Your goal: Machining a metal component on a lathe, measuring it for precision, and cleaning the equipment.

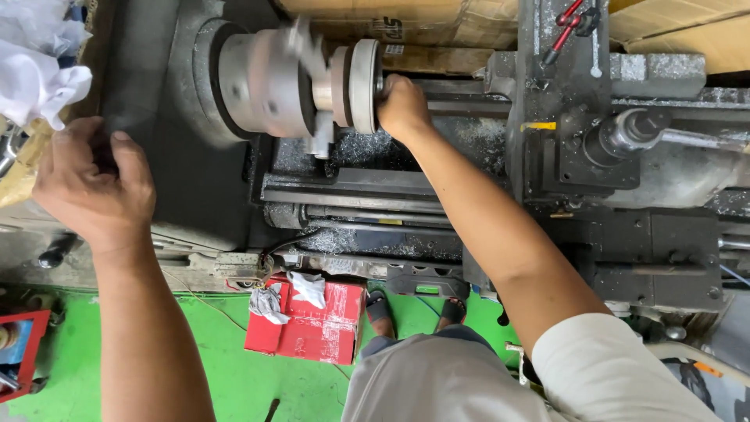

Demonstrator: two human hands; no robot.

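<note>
I stand at a dark metal lathe (351,187). My right hand (401,105) reaches across the bed and presses against the face of a round metal disc workpiece (361,84) mounted in the grey chuck (266,82). The chuck jaws look blurred. My left hand (94,184) rests on the dark headstock housing (195,180) at the left, fingers curled over something dark that I cannot make out. Metal chips lie on the bed under the workpiece.
The tool post and carriage (578,117) sit to the right, with red-handled tools (566,27) above. Cardboard (406,23) lies behind the lathe. White rags (35,70) are at the far left. A red box (312,324) sits on the green floor (226,367) by my sandalled feet.
</note>
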